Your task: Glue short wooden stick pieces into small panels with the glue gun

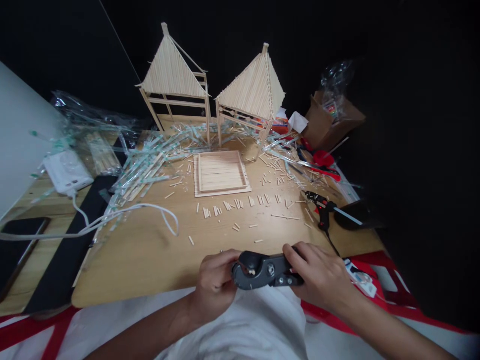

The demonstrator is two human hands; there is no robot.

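The right hand (318, 272) grips the cutter (262, 271) by its handles at the worktop's (150, 270) front edge. The left hand (215, 282) curls against the cutter's head, where stick ends (252, 272) show; whether it pinches them I cannot tell. Toward the right edge lies a glue gun (323, 217).
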